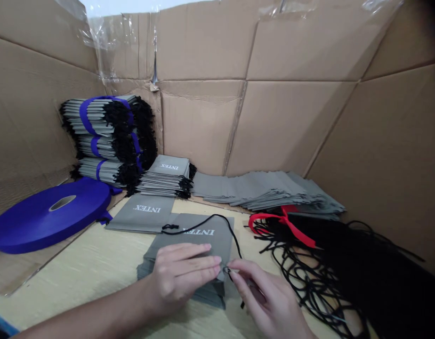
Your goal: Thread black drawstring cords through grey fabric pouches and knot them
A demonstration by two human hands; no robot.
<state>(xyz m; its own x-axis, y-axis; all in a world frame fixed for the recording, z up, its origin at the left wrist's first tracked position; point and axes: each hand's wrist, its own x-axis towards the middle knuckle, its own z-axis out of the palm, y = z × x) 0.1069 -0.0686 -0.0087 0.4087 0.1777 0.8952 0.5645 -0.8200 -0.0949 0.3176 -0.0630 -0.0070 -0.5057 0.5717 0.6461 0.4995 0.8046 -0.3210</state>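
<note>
At lower centre, the left hand [182, 278] lies spread on a stack of gray fabric pouches [192, 249] on the bench [72, 278], while the right hand [265, 292] pinches a thin black cord [212, 216], beside a tangled cord heap [309, 278] and left of it a glossy purple ribbon roll [51, 214].

This location is a small hand-assembly workshop or packing station. Identifying features are as follows. A light wooden workbench [79, 268] is enclosed along its rear and sides by flattened cardboard sheets [203, 127], with clear plastic film [108, 42] along the upper edge. Grey drawstring pouches [106, 139] printed INTEX stand in stacks, bundled with blue strap [86, 117]. A roll of blue strap [48, 216] lies at the left. Black cords [309, 268], tied with red ribbon [288, 225], lie in a bulk hank at the right. Such quantities of identical stock indicate batch work.
</note>
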